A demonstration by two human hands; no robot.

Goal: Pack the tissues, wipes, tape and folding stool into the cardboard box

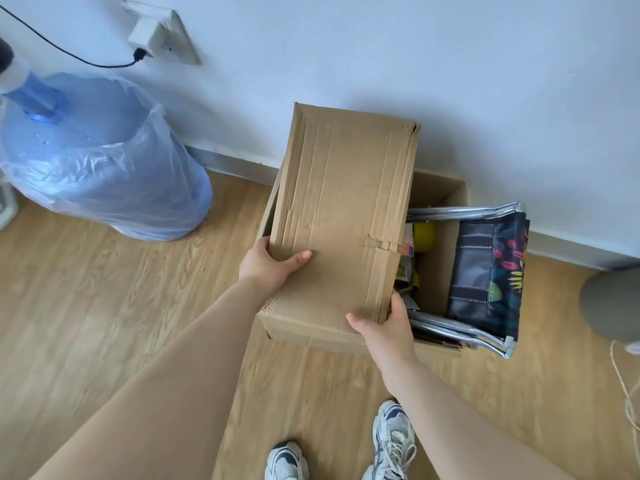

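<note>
The cardboard box (311, 332) stands on the wood floor against the wall. Its big left flap (343, 202) lies folded over the left half of the opening. My left hand (268, 263) grips that flap's left edge, thumb on top. My right hand (388, 325) holds the flap's near right corner, fingers curled under it. The folding stool (485, 271), silver tubes and dark leaf-print fabric, sits in the right side and sticks out over the box's right rim. A yellow round thing (424, 235) and colourful packets (407, 268) show in the gap; the rest of the contents are hidden.
A large blue water jug (97, 161) in a plastic bag stands at the left by the wall, under a socket with a black cable (152, 39). A grey round object (613, 306) and string lie at the right edge. My sneakers (393, 441) are below.
</note>
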